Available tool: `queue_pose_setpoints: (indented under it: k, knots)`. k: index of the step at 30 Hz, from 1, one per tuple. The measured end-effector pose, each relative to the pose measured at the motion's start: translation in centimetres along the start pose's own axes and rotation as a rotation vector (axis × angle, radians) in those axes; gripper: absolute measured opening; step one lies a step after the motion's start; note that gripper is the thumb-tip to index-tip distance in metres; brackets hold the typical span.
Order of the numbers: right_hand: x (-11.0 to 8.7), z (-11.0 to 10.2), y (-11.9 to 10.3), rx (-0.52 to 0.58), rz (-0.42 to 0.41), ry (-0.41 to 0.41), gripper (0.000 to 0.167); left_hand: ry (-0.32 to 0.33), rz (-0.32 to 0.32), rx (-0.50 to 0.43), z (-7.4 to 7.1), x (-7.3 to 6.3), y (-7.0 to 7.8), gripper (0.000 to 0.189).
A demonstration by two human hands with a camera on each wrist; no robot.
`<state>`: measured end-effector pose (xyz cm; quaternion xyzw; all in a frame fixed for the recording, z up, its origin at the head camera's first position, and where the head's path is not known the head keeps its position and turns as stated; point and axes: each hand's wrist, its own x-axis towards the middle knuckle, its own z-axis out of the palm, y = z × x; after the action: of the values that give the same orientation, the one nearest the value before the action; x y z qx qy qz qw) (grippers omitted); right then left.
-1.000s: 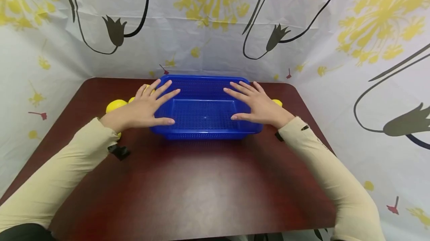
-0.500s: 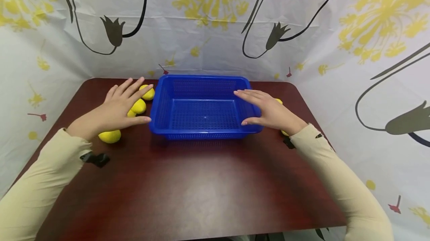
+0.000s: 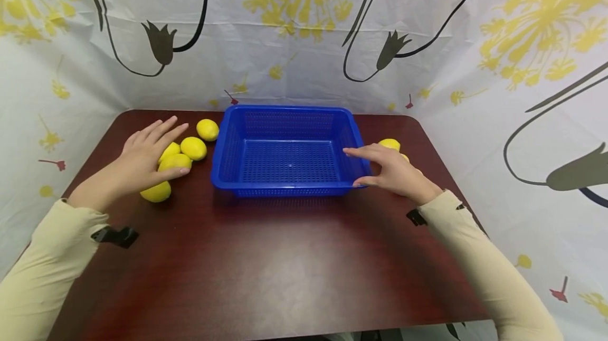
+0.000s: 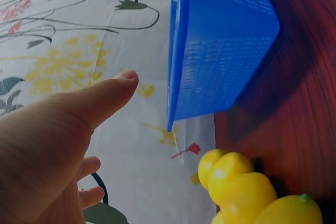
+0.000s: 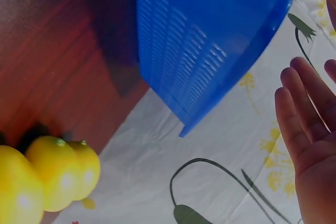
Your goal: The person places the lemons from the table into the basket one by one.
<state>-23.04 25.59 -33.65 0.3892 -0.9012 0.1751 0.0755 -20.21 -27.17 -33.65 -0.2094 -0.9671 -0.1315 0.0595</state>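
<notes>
My left hand (image 3: 139, 164) hovers palm down over several lemons (image 3: 193, 148) left of the basket, its fingers extended and nothing held. A blue plastic basket (image 3: 291, 187) with perforated walls stands at the table's far middle, nothing inside it. By the basket's right rim hangs my right hand (image 3: 391, 170), fingers fairly straight and thumb apart, holding nothing. It partly hides the lemons (image 3: 389, 143) on that side. In the left wrist view lemons (image 4: 247, 195) lie below the basket (image 4: 226, 51); in the right wrist view more lemons (image 5: 52, 171) sit apart from the right hand (image 5: 315, 140).
A dark red-brown table (image 3: 285, 256) carries everything, its front edge near the person. Behind and at both sides hangs a white cloth (image 3: 285, 66) printed with flowers. Each sleeve has a small dark camera (image 3: 115, 236) at the wrist.
Both hands have moved apart from over the basket: the left one leftward above the lemons, the right one rightward past the rim. More lemons show on the left. The basket stays put.
</notes>
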Motion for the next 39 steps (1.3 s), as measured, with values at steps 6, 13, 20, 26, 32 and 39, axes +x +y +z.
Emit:
queue_pose_setpoints:
  k: [6,13,20,26,32,39]
  knots:
    - [-1.0,0.8,0.3,0.013,-0.001,0.039,0.067,0.032,-0.025,-0.003,0.5,-1.1,-1.2,0.090]
    - [-1.7,1.8,0.6,0.034,-0.036,0.074,0.056,0.054,-0.044,-0.028,1.0,-1.9,-2.5,0.090]
    - [-2.5,2.5,1.2,0.038,-0.138,0.167,0.040,0.052,-0.049,-0.028,2.3,-2.0,-3.4,0.089]
    - [-2.7,2.7,1.3,0.053,-0.171,0.206,0.037,0.018,-0.090,-0.013,2.9,-2.4,-3.8,0.089]
    - [-2.8,3.2,1.4,0.062,-0.173,0.219,0.037,-0.030,-0.137,-0.023,3.7,-3.2,-4.4,0.092]
    - [-2.7,3.4,1.4,0.076,-0.170,0.226,0.034,-0.023,-0.140,-0.026,4.9,-4.3,-5.1,0.092]
